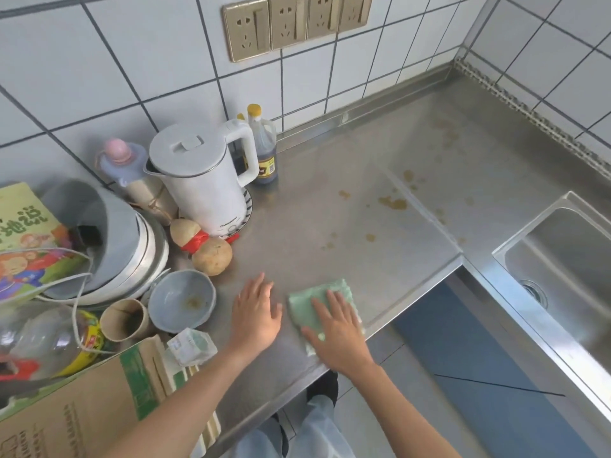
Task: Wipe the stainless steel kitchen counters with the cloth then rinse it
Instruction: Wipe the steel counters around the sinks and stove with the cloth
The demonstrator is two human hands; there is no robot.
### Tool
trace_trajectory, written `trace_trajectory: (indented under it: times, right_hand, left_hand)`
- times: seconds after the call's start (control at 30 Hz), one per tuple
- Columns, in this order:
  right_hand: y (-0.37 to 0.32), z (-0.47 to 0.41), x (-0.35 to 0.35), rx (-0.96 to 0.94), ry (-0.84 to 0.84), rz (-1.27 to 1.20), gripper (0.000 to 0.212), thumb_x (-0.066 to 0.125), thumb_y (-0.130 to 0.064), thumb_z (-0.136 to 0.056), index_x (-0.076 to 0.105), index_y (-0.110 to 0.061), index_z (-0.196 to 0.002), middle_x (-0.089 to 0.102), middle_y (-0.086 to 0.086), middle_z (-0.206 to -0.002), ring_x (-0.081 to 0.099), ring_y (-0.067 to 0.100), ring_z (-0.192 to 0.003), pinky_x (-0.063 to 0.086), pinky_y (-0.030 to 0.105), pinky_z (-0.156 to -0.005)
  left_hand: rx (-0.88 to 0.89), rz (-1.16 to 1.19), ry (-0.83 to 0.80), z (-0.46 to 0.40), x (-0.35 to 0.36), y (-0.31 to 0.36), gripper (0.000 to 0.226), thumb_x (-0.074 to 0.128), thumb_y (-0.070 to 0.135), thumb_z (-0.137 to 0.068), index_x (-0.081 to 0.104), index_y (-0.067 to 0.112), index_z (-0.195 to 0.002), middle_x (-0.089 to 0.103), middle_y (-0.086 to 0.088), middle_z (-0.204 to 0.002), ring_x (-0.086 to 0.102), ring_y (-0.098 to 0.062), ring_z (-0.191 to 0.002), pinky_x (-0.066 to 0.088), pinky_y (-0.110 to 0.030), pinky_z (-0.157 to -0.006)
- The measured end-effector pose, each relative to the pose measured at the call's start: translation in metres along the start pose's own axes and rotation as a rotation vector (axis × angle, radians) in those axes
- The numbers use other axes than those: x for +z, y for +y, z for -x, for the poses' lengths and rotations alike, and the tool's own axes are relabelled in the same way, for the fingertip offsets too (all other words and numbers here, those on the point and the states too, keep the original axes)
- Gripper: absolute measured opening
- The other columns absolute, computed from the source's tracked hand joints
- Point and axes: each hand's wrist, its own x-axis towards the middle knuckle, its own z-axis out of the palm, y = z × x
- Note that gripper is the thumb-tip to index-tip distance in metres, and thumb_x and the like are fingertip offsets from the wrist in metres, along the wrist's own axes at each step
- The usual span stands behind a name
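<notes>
A stainless steel counter (330, 200) runs along the tiled wall and turns toward a steel sink (562, 269) at the right. Yellow-brown stains (393, 202) dot its middle. A folded pale green cloth (310, 305) lies flat near the counter's front edge. My right hand (337, 335) presses on it with straight, spread fingers. My left hand (256, 312) rests flat on the bare steel just left of the cloth, fingers straight.
At the left stand a white kettle (205, 180), a dark sauce bottle (264, 150), a grey bowl (182, 300), a paper cup (124, 320), a rice cooker (102, 239), a cardboard box (82, 408) and two round brown items (211, 256). Wall sockets (294, 24) sit above.
</notes>
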Motion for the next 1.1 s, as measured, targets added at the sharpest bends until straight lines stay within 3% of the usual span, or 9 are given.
trace_trajectory:
  times: [0.03,0.1,0.17,0.3,0.43,0.63,0.77,0.93,1.1]
  right_hand:
    - [0.003,0.001,0.012,-0.056,0.004,0.156,0.069,0.044,-0.057,-0.102,0.031,-0.023,-0.16,0.014,0.011,-0.17,0.003,0.031,-0.159,-0.008,0.047,-0.126]
    - [0.012,-0.004,0.021,-0.104,0.082,0.312,0.066,0.052,-0.053,-0.098,0.043,-0.019,-0.154,0.026,0.017,-0.167,0.013,0.036,-0.157,0.003,0.055,-0.126]
    - [0.024,-0.021,0.019,-0.082,0.184,0.348,0.063,0.057,-0.047,-0.097,0.05,-0.012,-0.149,0.031,0.019,-0.164,0.02,0.038,-0.155,0.014,0.057,-0.127]
    - [0.033,-0.071,0.005,0.075,0.26,0.28,0.058,0.053,-0.03,-0.103,0.042,0.003,-0.15,0.024,0.024,-0.165,0.019,0.037,-0.155,0.016,0.05,-0.127]
    - [0.012,-0.082,0.031,0.031,0.291,0.144,0.053,0.055,-0.021,-0.102,0.044,-0.01,-0.152,0.026,0.024,-0.164,0.017,0.043,-0.154,0.018,0.053,-0.126]
    - [0.066,-0.033,0.033,-0.282,0.178,0.348,0.054,0.026,-0.052,-0.109,0.032,-0.032,-0.158,0.027,0.003,-0.168,0.015,0.027,-0.158,0.014,0.057,-0.123]
    - [0.084,-0.052,0.01,-0.087,0.14,0.4,0.056,0.022,-0.056,-0.107,0.026,-0.036,-0.16,0.022,-0.002,-0.169,0.008,0.025,-0.158,0.013,0.067,-0.122]
    - [0.02,-0.092,0.031,0.156,0.268,0.209,0.053,0.027,-0.045,-0.107,0.032,-0.031,-0.158,0.021,0.003,-0.169,0.006,0.027,-0.159,0.011,0.068,-0.122]
    - [0.005,-0.053,0.061,-0.221,0.228,0.232,0.048,0.039,-0.043,-0.108,0.039,-0.031,-0.154,0.03,0.003,-0.167,0.014,0.025,-0.158,0.022,0.063,-0.12]
  left_hand:
    - [-0.005,-0.029,0.013,-0.004,0.004,0.0,0.059,0.053,0.037,-0.104,0.041,0.014,-0.158,0.023,-0.005,-0.173,0.02,-0.029,-0.161,0.021,-0.045,-0.129]
    - [-0.009,-0.059,0.043,-0.014,0.009,-0.002,0.061,0.051,0.038,-0.106,0.037,0.014,-0.16,0.019,-0.006,-0.175,0.014,-0.03,-0.163,0.019,-0.049,-0.13]
    - [-0.003,-0.081,0.06,-0.023,0.011,-0.003,0.062,0.05,0.038,-0.106,0.036,0.012,-0.161,0.021,-0.009,-0.174,0.014,-0.032,-0.163,0.018,-0.05,-0.13]
    - [0.002,-0.093,0.106,-0.031,0.022,-0.005,0.062,0.05,0.035,-0.105,0.038,0.007,-0.16,0.027,-0.012,-0.172,0.017,-0.034,-0.162,0.02,-0.053,-0.13]
    - [0.056,-0.109,0.233,-0.026,0.038,-0.012,0.064,0.038,0.041,-0.102,0.047,0.007,-0.155,0.038,-0.012,-0.167,0.029,-0.034,-0.158,0.026,-0.055,-0.127]
    - [0.111,-0.145,0.331,-0.027,0.052,-0.024,0.066,0.038,0.045,-0.103,0.044,0.007,-0.157,0.035,-0.011,-0.169,0.026,-0.032,-0.16,0.025,-0.057,-0.127]
    - [0.105,-0.154,0.369,-0.027,0.06,-0.027,0.066,0.042,0.044,-0.103,0.041,0.01,-0.159,0.031,-0.009,-0.171,0.02,-0.029,-0.162,0.02,-0.054,-0.13]
    - [0.122,-0.137,0.418,-0.03,0.065,-0.032,0.065,0.044,0.042,-0.102,0.041,0.011,-0.159,0.032,-0.008,-0.171,0.017,-0.027,-0.162,0.02,-0.054,-0.13]
    - [0.14,-0.156,0.41,-0.029,0.063,-0.034,0.067,0.044,0.04,-0.101,0.038,0.011,-0.161,0.03,-0.008,-0.171,0.016,-0.027,-0.163,0.02,-0.055,-0.129]
